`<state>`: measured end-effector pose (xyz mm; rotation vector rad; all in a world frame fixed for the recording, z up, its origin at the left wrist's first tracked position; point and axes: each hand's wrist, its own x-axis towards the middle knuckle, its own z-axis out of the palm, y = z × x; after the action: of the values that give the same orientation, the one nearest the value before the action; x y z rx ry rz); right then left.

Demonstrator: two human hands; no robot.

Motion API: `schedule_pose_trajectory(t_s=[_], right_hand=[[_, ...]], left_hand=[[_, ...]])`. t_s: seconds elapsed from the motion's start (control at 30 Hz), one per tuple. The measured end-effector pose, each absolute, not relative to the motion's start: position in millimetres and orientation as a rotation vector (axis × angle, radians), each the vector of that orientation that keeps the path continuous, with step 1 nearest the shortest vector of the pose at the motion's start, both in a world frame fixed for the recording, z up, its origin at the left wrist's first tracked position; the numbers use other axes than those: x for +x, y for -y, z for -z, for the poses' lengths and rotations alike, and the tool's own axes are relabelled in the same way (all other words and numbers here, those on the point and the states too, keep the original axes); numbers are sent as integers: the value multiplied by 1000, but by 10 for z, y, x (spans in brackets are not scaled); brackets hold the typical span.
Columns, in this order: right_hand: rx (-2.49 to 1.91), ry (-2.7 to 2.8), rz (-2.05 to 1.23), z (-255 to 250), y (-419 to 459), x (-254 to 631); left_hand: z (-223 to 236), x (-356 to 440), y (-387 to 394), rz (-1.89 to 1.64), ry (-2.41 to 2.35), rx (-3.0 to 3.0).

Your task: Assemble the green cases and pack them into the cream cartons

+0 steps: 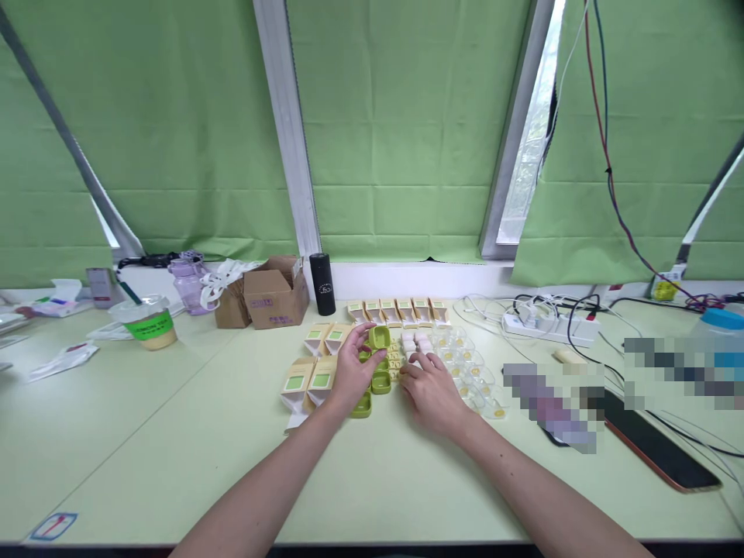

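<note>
My left hand (pixel 356 364) grips a small green box (pixel 380 337), its hollow side tilted up toward me. Below it on the table stand more green boxes (pixel 361 405), partly hidden by that hand. My right hand (pixel 428 391) is over the small yellow pieces (pixel 394 361), fingers bent down and pressed together; what they hold, if anything, is hidden. Just beyond that hand lie pale pink blocks (pixel 415 341). Clear plastic cups with yellow spots (pixel 468 356) are laid out in rows to its right.
Folded paper cartons stand at the back (pixel 398 311) and left (pixel 295 383). Farther back are a cardboard box (pixel 276 293), a black flask (pixel 322 284) and a drink cup (pixel 149 324). A power strip (pixel 549 328) with loose cables and a phone (pixel 656 442) lie right.
</note>
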<state>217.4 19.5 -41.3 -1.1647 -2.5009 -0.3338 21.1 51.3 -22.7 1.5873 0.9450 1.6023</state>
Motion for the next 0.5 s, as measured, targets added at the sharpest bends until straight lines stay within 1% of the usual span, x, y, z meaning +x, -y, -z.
schedule_pose_trajectory(t_s=[0.2,0.5], right_hand=[[-1145,2553,403,419,-176,2145],[-1136,2578,413,448,-207,2131]], left_hand=[[254,194,-511,-1582,-916,1547],[291,178,-536,-1561,-877,1499]])
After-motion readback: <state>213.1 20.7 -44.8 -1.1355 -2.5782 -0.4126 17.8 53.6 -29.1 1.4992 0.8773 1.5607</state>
